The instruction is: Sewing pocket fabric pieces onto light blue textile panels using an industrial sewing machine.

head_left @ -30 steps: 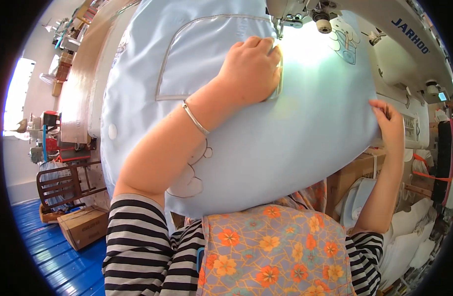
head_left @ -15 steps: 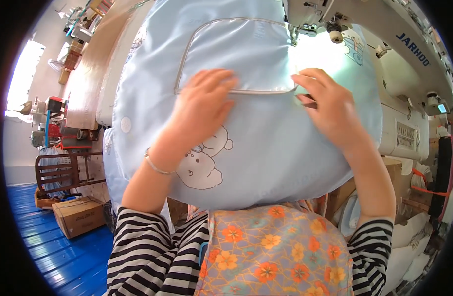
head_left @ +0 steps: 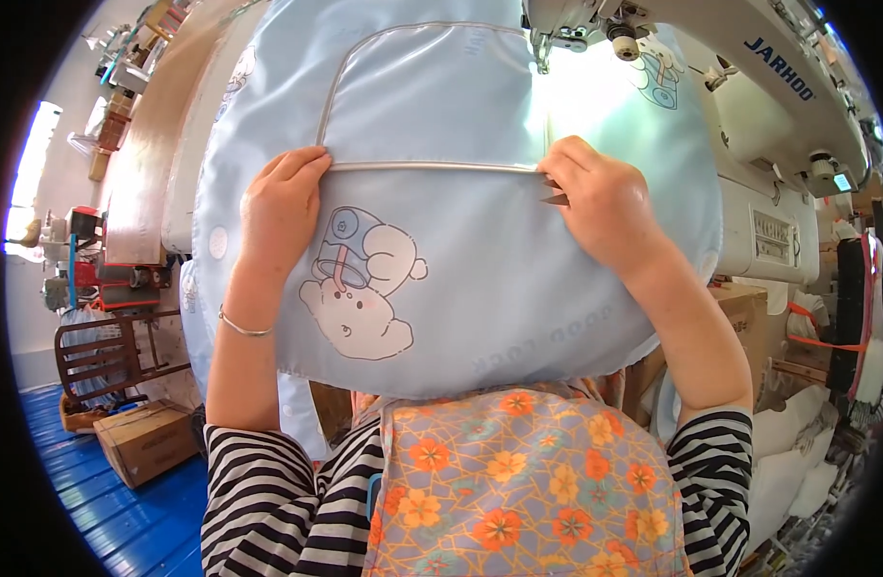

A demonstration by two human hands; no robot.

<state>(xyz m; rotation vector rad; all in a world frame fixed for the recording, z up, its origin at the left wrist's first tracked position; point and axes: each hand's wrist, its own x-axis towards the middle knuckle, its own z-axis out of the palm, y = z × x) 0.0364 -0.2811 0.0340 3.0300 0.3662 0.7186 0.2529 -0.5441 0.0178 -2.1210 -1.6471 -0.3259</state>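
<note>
A light blue fabric [head_left: 480,260] with printed white bears lies spread under the sewing machine head and hangs over the near edge towards my lap. A rounded panel on it is edged with silvery grey piping [head_left: 422,166], whose near side runs straight between my hands. My left hand [head_left: 280,212] pinches the cloth at the panel's near left corner. At the other end, my right hand [head_left: 609,202] pinches the near right corner. Dark pointed blades [head_left: 555,199], looking like thread snips, stick out from under my right fingers; their handles are hidden.
The sewing machine [head_left: 749,67] arches over the far right, its needle and presser foot [head_left: 542,58] above the panel's right edge in bright lamplight. A wooden chair [head_left: 100,351] and a cardboard box [head_left: 148,442] stand on the blue floor at left.
My left hand has moved left to the panel's corner and now pinches it. The piping between my hands looks straighter. The whole view has shifted slightly.
</note>
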